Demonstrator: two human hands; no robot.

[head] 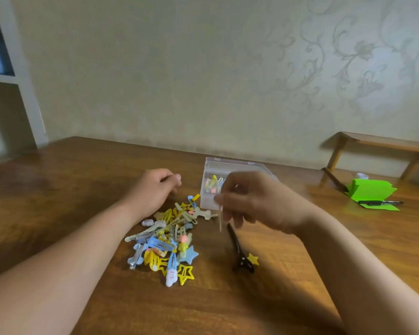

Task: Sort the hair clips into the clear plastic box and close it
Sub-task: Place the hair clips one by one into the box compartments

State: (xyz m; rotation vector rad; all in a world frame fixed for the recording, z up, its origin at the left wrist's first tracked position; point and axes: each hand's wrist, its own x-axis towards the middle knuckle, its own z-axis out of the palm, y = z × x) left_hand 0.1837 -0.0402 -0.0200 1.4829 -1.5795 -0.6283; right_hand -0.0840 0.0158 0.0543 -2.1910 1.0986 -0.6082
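A brown wooden table (pixel 87 180) holds a big pile of hair clips (pixel 165 240). They are yellow, blue and cream, and some are shaped like stars and clouds. The pile lies in the middle, between the two arms.

The clear plastic box (pixel 207 201) stands just behind the pile, a little to the right. Its lid (pixel 228 163) is tipped open at the back. A few small clips (pixel 212 186) in yellow and pink lie inside the box.

The left hand (pixel 153 189) is low over the table, just behind the pile and left of the box. Its fingers (pixel 174 177) are bent in loosely, and nothing shows in them.

The right hand (pixel 259 201) is up in front of the box and looks blurry. Its fingers (pixel 219 199) pinch a thin pale clip (pixel 220 220) at the top, and the clip hangs straight down over the table.

A long black clip (pixel 237 245) lies on the table below the right hand. A little yellow star (pixel 253 259) lies touching its near end.

Far to the right, a bright green paper (pixel 373 189) sits on the table with a dark pen (pixel 380 202) on it.
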